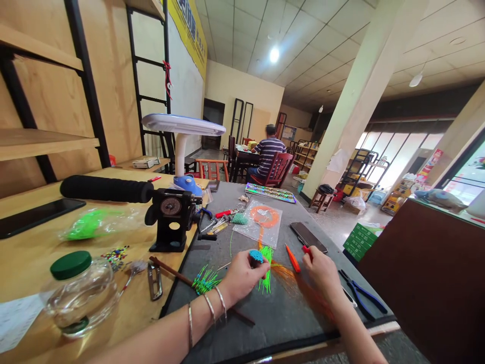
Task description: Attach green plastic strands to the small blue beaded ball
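My left hand (242, 275), with bangles on its wrist, is closed round a small blue piece (256, 256) with a rounded, bumpy top. Just beyond its fingertips lies a bundle of bright green strands (267, 285) on the dark mat. My right hand (321, 273) is closed, and a bit of a red thing (305, 249) shows at its fingertips; the rest is hidden. Between the hands lies an orange pointed tool (292, 259). Loose orange fibres (286, 275) spread over the mat. Green and blue tipped strands (205, 280) lie left of my left wrist.
A black crank-handled device (170, 220) and a green-lidded jar (85, 288) stand left. A clear bag with orange strands (275, 232) and a phone (308, 236) lie beyond my hands. Blue-handled pliers (364, 296) lie right. A person (271, 146) sits at a far table.
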A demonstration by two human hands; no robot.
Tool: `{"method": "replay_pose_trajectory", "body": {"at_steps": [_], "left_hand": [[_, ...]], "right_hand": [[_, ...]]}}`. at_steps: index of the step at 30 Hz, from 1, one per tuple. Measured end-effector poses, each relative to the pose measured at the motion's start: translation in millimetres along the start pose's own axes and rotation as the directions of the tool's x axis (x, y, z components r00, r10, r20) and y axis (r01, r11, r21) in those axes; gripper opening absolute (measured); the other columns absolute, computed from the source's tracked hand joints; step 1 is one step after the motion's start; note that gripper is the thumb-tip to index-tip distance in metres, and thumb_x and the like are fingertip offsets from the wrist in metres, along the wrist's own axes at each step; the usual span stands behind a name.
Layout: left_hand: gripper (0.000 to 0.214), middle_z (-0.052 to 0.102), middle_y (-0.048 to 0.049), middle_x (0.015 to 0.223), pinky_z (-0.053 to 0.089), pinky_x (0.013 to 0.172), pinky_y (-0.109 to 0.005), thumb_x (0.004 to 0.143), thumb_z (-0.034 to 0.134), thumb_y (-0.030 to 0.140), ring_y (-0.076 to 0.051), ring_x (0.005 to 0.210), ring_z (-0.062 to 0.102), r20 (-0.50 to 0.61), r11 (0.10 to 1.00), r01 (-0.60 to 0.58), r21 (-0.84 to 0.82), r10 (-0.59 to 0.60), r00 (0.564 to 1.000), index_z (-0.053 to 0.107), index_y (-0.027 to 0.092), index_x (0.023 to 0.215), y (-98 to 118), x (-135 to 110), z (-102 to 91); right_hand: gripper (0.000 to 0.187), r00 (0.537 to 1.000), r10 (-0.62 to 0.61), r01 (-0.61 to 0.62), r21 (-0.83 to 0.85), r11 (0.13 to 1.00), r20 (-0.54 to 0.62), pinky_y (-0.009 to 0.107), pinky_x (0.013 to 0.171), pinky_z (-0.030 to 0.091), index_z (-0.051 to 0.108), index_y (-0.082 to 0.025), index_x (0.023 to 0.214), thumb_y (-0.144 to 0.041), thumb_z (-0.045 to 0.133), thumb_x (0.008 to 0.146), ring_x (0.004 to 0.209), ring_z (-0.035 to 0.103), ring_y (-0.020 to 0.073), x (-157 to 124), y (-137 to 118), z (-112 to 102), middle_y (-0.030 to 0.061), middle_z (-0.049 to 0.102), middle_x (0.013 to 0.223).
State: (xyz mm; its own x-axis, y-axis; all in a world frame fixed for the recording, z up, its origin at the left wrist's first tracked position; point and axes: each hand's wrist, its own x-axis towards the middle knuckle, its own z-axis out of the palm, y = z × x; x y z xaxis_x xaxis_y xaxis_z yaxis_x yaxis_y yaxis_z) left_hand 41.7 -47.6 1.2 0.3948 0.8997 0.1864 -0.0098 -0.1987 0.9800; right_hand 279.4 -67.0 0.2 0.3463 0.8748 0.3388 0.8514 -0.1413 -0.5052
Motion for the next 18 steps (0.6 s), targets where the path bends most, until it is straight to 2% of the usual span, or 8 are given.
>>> {"method": "replay_pose_trajectory", "body": {"at_steps": [3, 5, 6, 8, 9, 10, 14, 18], "left_hand": [[0.016, 0.057, -0.0002, 0.057, 0.039, 0.055, -0.023, 0.07, 0.061, 0.028, -0.011, 0.055, 0.048, -0.016, 0.992, -0.112, 0.065, 0.113, 0.993, 0.062, 0.013, 0.065, 0.4, 0.9, -2.6], [0.016, 0.058, -0.001, 0.059, 0.039, 0.056, -0.023, 0.071, 0.061, 0.028, -0.012, 0.057, 0.049, -0.014, 0.981, -0.167, 0.099, 0.169, 0.986, 0.063, 0.013, 0.065, 0.9, 0.4, -3.5], [0.016, 0.058, -0.0012, 0.06, 0.039, 0.056, -0.023, 0.072, 0.061, 0.028, -0.012, 0.057, 0.049, -0.009, 0.976, -0.187, 0.113, 0.189, 0.982, 0.063, 0.013, 0.066, 1.3, -0.1, -3.7], [0.017, 0.058, -0.0012, 0.06, 0.039, 0.056, -0.023, 0.073, 0.061, 0.028, -0.012, 0.057, 0.048, 0.002, 0.967, -0.217, 0.132, 0.219, 0.976, 0.064, 0.013, 0.067, 2.5, -1.3, -3.8], [0.016, 0.058, -0.0012, 0.06, 0.038, 0.055, -0.022, 0.073, 0.061, 0.028, -0.012, 0.057, 0.048, 0.007, 0.963, -0.231, 0.137, 0.232, 0.973, 0.064, 0.013, 0.067, 2.9, -1.8, -3.8], [0.016, 0.058, -0.0011, 0.06, 0.038, 0.055, -0.022, 0.074, 0.061, 0.027, -0.011, 0.057, 0.048, 0.012, 0.96, -0.243, 0.139, 0.244, 0.97, 0.064, 0.013, 0.067, 3.2, -2.1, -3.9], [0.015, 0.058, -0.0008, 0.061, 0.038, 0.055, -0.021, 0.075, 0.06, 0.026, -0.011, 0.057, 0.047, 0.02, 0.953, -0.263, 0.149, 0.263, 0.965, 0.064, 0.013, 0.069, 0.9, -1.2, -4.6], [0.015, 0.059, -0.0011, 0.062, 0.037, 0.055, -0.021, 0.075, 0.06, 0.026, -0.011, 0.057, 0.048, 0.032, 0.943, -0.271, 0.192, 0.27, 0.962, 0.065, 0.013, 0.07, -2.5, 0.2, -5.0]], "right_hand": [[0.026, 1.0, 0.027, -0.029, 0.21, 0.977, 0.016, 0.025, 0.053, 0.04, 0.052, -0.02, 0.081, -0.031, 0.029, 0.085, 0.05, 0.052, 0.014, -16.7, -16.2, 2.2, 0.0, 0.057, 0.061], [0.034, 0.996, 0.055, -0.079, 0.401, 0.913, 0.071, 0.022, 0.044, 0.037, 0.052, -0.02, 0.082, -0.042, 0.027, 0.086, 0.042, 0.045, 0.0115, -33.8, -33.5, 9.1, -0.0039, 0.05, 0.054], [0.039, 0.98, 0.123, -0.193, 0.617, 0.763, 0.154, 0.021, 0.041, 0.034, 0.052, -0.019, 0.078, -0.051, 0.031, 0.084, 0.039, 0.04, 0.0103, -42.4, -42.7, 14.0, -0.0052, 0.046, 0.05], [0.052, 0.922, 0.207, -0.387, 0.804, 0.451, 0.328, 0.02, 0.038, 0.028, 0.052, -0.019, 0.067, -0.067, 0.035, 0.078, 0.036, 0.034, 0.0083, -56.3, -59.5, 25.1, -0.007, 0.039, 0.044], [0.056, 0.901, 0.22, -0.431, 0.832, 0.35, 0.375, 0.019, 0.037, 0.025, 0.05, -0.019, 0.06, -0.072, 0.038, 0.076, 0.034, 0.031, 0.0072, -61.0, -66.2, 30.5, -0.0078, 0.036, 0.041], [0.058, 0.887, 0.228, -0.457, 0.836, 0.304, 0.402, 0.018, 0.036, 0.021, 0.048, -0.02, 0.055, -0.074, 0.04, 0.074, 0.033, 0.028, 0.0064, -64.0, -71.3, 35.3, -0.0082, 0.034, 0.038], [0.054, 0.882, 0.255, -0.463, 0.828, 0.317, 0.396, 0.019, 0.035, 0.014, 0.04, -0.021, 0.047, -0.068, 0.047, 0.072, 0.032, 0.022, 0.0051, -66.2, -78.6, 47.1, -0.0091, 0.029, 0.034], [0.048, 0.93, 0.226, -0.36, 0.84, 0.406, 0.289, 0.021, 0.034, 0.015, 0.039, -0.023, 0.049, -0.063, 0.047, 0.074, 0.033, 0.022, 0.0064, -66.4, -76.0, 51.3, -0.0091, 0.03, 0.036]]}}
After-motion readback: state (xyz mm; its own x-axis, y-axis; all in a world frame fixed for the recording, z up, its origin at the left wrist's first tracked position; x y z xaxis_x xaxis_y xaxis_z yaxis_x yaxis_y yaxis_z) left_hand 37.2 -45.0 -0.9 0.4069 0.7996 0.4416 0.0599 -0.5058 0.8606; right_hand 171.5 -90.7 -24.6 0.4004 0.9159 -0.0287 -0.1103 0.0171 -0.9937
